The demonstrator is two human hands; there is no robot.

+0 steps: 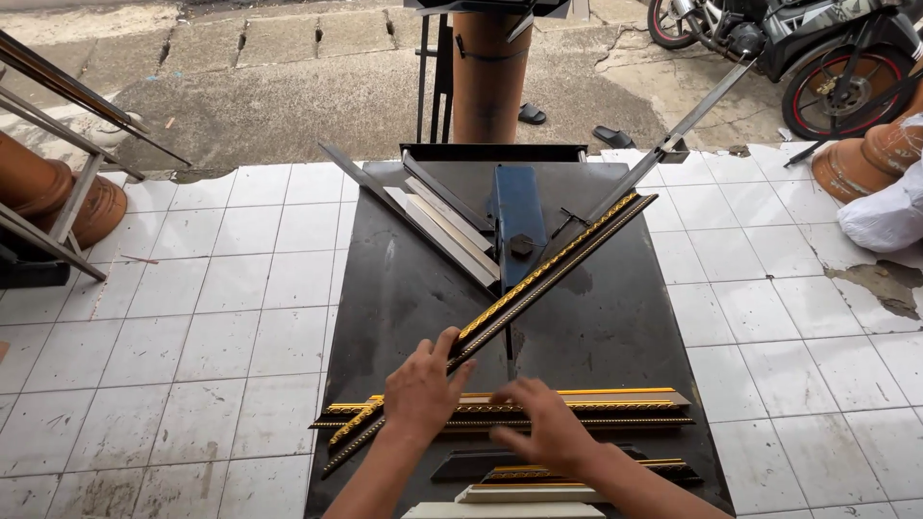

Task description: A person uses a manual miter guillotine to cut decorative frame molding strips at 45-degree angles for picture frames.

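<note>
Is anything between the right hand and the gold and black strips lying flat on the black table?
Nothing visible: the right hand lies directly over the flat strips, while the left hand holds the long diagonal strip.

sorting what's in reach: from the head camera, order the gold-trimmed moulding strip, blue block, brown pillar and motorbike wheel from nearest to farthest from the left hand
1. Gold-trimmed moulding strip: under the left hand.
2. Blue block: mid-table, beyond the hand.
3. Brown pillar: past the table's far edge.
4. Motorbike wheel: far upper right.

Bare black tabletop [404, 288] left of blue block [519, 216], crossed frame strips [553, 269] blocking centre and near edge.
</note>
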